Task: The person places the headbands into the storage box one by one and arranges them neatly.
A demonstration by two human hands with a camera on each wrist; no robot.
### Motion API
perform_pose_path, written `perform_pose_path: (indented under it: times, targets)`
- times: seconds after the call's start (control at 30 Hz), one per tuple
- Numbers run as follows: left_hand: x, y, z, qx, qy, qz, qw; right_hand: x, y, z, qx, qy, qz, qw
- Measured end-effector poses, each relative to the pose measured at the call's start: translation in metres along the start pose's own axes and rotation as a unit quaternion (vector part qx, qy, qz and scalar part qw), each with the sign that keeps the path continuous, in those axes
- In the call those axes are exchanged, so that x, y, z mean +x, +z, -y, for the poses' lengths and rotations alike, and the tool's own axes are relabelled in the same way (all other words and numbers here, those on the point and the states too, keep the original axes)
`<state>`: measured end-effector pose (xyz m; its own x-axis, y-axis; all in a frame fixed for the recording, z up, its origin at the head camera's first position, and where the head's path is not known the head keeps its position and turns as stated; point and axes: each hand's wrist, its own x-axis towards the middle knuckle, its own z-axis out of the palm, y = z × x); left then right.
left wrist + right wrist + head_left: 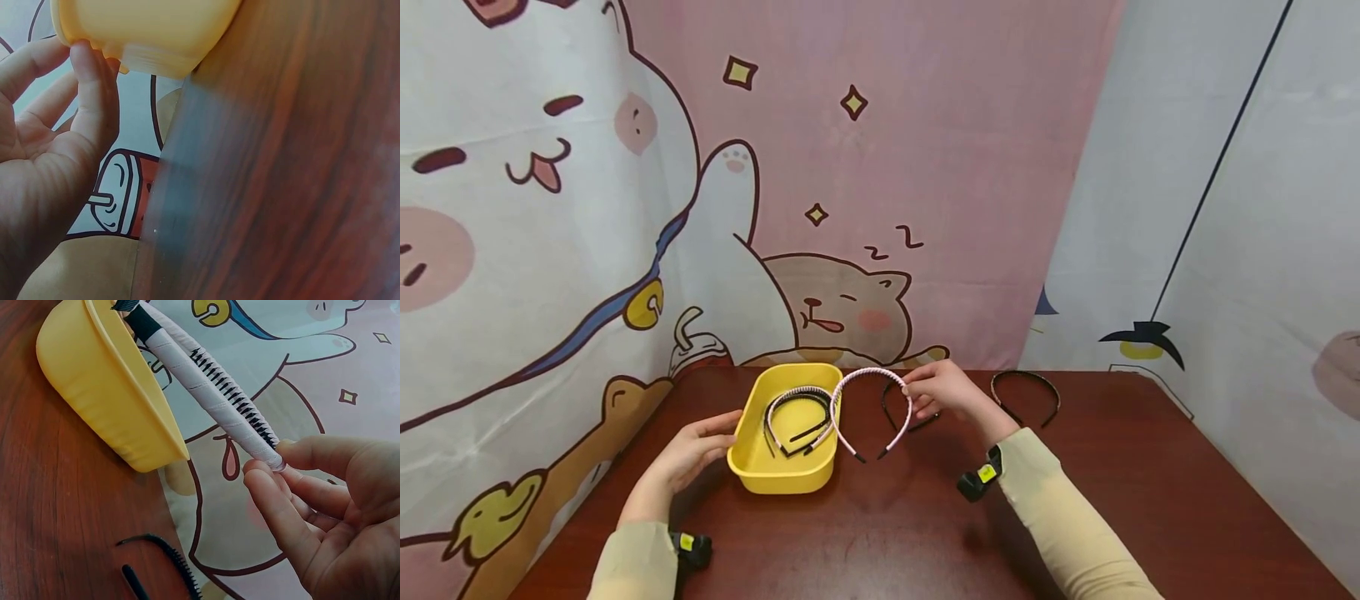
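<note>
Right hand (943, 388) is pinching a pink headband (212, 400) between thumb and fingertips, gripping it by one side. Narrow grip, band caught in it. The band is hanging above the table (887, 533), just beside the right side of the yellow tub (782, 483), arch up, two dark tips pointing down. Right wrist view is showing black teeth running along its inner side.

Left hand (696, 450) is holding the tub by its left rim, thumb and fingers closing on the edge. The wrist view there is cutting off most of the tub, so I'm not seeing the inside from that angle.

Tub is sitting on the table, left of centre. Inside, a pink-and-black headband (808, 389) is lying with at least one black one, arcs overlapping; I'm not getting an exact count.

Outside it: a dark toothed headband (170, 550) is lying on the table, partly hidden behind the right hand in the head view. Another dark headband (1024, 372) is lying farther right, near the back edge, well apart from the tub.

Person is wearing pale sleeves (1067, 517) and a small black camera on each wrist. Cartoon-print curtain (962, 167) is hanging behind the table.
</note>
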<state>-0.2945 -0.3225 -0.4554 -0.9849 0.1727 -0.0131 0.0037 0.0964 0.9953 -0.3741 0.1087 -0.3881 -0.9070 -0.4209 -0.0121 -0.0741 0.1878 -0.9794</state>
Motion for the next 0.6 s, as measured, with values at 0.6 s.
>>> perform_pose_path:
  times: [0.6]
  targets:
    - [0.001,-0.001,0.002,-0.003,0.002,-0.002,1.0,0.007,0.009,0.027,-0.013,0.011,0.004,0.9998]
